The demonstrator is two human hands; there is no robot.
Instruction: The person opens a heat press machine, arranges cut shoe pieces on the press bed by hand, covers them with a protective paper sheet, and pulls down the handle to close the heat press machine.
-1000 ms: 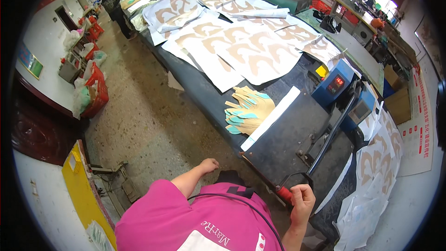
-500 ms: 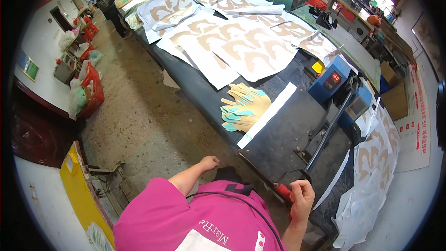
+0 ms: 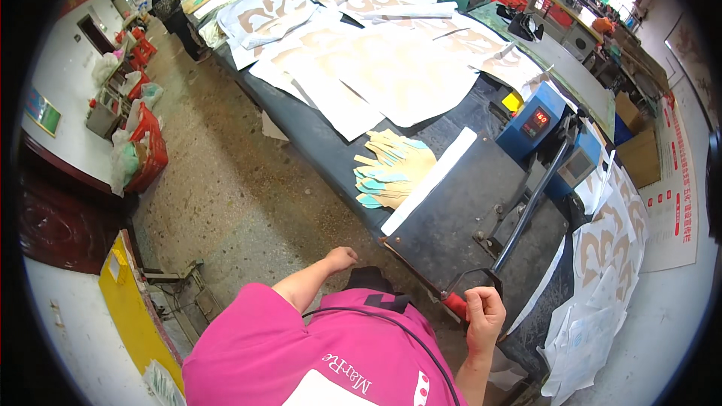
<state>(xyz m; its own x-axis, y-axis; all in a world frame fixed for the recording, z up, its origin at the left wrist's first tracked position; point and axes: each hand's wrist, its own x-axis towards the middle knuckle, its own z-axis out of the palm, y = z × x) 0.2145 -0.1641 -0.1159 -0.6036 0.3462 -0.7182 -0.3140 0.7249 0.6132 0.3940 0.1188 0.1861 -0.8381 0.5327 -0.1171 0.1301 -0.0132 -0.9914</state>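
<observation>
- My right hand (image 3: 485,316) is closed in a fist around the red grip (image 3: 454,305) at the end of the press's lever handle (image 3: 526,214), near the lower right of the view.
- Against the frame half a second back, that grip is unchanged; hand and red grip sit at much the same spot relative to the press.
- My left hand (image 3: 342,257) hangs loose at the front edge of the table, fingers curled in, holding nothing; it touches nothing I can make out. Same pose as before.
- The dark flat platen (image 3: 459,207) of the heat press lies level, the lever running up from my fist toward the blue control box (image 3: 543,122).
- The stack of tan gloves (image 3: 395,169) with teal fingertips lies on the dark table (image 3: 316,143), just left of the platen, touching a white strip (image 3: 430,179) along the platen's edge. Its place has not changed.
- What differs most is framing: my head has tilted slightly, so the table reads marginally higher and nearer.
- Large white sheets with tan cut-outs (image 3: 391,68) cover the far table; more hang at the right (image 3: 609,256).
- Another person (image 3: 171,11) stands far up the aisle, as earlier.
</observation>
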